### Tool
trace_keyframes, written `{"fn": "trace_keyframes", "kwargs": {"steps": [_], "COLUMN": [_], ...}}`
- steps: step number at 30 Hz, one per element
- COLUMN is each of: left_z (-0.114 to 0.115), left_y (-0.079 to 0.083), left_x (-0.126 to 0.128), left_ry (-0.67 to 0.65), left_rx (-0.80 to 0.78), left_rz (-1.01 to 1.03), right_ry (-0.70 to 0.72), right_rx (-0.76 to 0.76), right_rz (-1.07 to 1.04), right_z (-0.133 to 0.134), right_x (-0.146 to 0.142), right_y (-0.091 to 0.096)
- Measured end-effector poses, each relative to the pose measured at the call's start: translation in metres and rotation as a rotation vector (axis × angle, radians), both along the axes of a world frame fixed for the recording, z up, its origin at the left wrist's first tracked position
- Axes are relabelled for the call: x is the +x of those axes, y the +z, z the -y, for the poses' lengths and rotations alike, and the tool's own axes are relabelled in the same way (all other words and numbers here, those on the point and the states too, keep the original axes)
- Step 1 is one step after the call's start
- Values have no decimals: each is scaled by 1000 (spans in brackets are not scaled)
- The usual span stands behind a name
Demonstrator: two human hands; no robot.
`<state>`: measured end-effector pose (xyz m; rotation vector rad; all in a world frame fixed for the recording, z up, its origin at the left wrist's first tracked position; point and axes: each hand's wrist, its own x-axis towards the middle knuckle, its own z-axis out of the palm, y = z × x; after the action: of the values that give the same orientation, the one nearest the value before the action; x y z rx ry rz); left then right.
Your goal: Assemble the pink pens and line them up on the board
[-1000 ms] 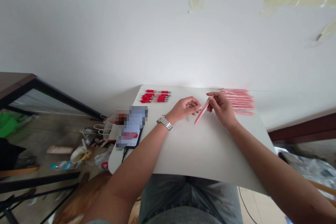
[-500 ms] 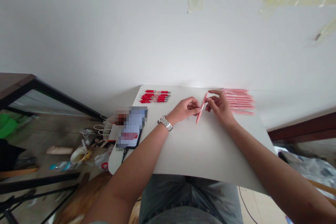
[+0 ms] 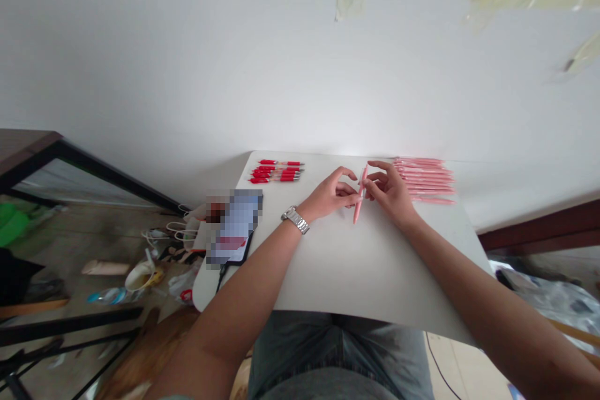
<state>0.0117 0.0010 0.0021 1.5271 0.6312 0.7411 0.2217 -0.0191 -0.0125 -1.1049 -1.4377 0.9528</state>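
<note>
Between my two hands a pink pen is held nearly upright above the white table. My left hand, with a metal watch at its wrist, pinches the pen's middle between thumb and fingers, its index finger lifted off. From the other side my right hand grips the upper part with thumb and fingertips. Right beside that hand lies a row of pink pens, partly covered by it. Several red pens lie grouped at the table's far left.
A phone with a blurred screen and a cable lies on the table's left edge. The white wall rises behind the table. On the floor at left are a cup, a bottle and cords. A dark-framed table stands farther left.
The pink pen has turned more upright and its lower end has shifted slightly right. My left index finger has lifted away from it, and my right fingers have closed onto its upper part.
</note>
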Motion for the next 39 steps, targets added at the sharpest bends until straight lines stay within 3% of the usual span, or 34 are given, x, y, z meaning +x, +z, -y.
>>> {"fn": "trace_keyframes", "kwargs": {"steps": [39], "left_z": [0], "left_y": [5], "left_x": [-3], "left_ry": [-9], "left_rx": [11], "left_rz": [-35], "right_ry": [-7], "right_rx": [18], "right_rz": [34], "right_z": [-1], "right_x": [0], "right_y": [1]}}
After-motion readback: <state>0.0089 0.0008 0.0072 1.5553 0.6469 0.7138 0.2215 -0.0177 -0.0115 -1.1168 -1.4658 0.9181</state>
